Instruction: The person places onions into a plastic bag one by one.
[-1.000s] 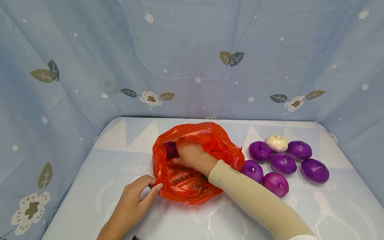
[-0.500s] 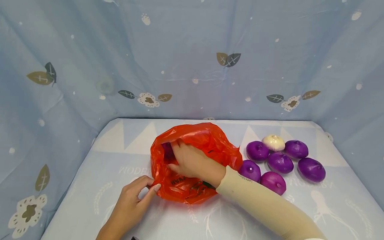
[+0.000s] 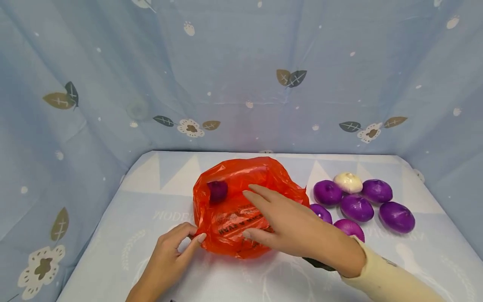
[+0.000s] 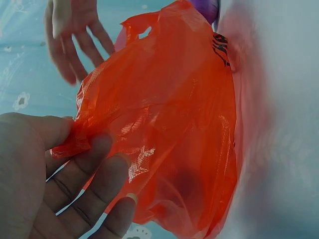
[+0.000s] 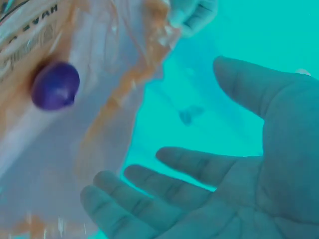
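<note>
A red plastic bag (image 3: 241, 239) lies on the table with its mouth facing up and toward me. Inside it, at the left, sits one purple onion (image 3: 217, 191), also plain in the right wrist view as a purple onion (image 5: 56, 85). My left hand (image 3: 170, 256) pinches the bag's near left rim between thumb and fingers; the left wrist view shows the bunched film in that grip. Over the bag's right side is my right hand (image 3: 290, 222), fingers spread and straight, with nothing in it. The right palm (image 5: 234, 199) is bare in the right wrist view.
Right of the bag lie several purple onions, among them a front one (image 3: 350, 229) and a rightmost one (image 3: 397, 217). A white onion (image 3: 348, 183) sits at the back of that group. The table (image 3: 151, 201) meets a blue patterned curtain (image 3: 241, 75) behind.
My right hand has let go of the purple onion inside the bag and drawn out to the right, fingers spreading. The left hand keeps its pinch on the rim.
</note>
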### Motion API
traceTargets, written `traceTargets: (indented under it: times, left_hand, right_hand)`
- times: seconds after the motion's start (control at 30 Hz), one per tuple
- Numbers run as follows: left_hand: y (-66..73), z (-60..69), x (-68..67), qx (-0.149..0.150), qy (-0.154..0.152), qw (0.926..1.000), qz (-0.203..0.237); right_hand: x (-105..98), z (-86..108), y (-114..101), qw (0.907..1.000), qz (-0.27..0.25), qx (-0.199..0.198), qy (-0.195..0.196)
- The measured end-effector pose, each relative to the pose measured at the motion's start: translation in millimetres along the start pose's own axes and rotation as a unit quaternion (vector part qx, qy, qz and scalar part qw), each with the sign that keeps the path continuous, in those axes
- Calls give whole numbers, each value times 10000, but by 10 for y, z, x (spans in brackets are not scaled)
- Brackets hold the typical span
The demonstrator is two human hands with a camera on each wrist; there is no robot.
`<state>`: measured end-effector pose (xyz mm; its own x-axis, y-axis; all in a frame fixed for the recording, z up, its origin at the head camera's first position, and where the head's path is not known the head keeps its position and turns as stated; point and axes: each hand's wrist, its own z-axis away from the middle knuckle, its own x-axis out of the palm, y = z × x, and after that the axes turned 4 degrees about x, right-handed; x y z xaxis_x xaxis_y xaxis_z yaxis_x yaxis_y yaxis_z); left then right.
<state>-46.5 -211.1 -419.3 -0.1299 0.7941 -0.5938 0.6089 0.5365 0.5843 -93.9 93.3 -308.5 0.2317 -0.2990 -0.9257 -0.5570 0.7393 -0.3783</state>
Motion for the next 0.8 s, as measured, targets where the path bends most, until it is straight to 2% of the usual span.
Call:
traceTargets:
  times: [0.2,0.4,0.57,0.67,0.8]
  left_hand:
    - [18,20,1,11,44,10000,-30]
    - [31,0,5,-38,22,10000,-12]
    - [27,2,5,-110,-59,9999,29]
    - [19,2,19,-51,-65,10000,35]
    - [19,-5,24,-33,-64,10000,16]
  right_hand:
    - [-221,483,261,9951,-745,-43,646]
    - [-357,921,532,9897,-640,-86,1277]
    - [-409,1175,677,9819,-528,-20,1820]
    - [-403,1278,784,9785,-350,414,1992]
    - [-345,1354,999,9805,-145,1019,1677]
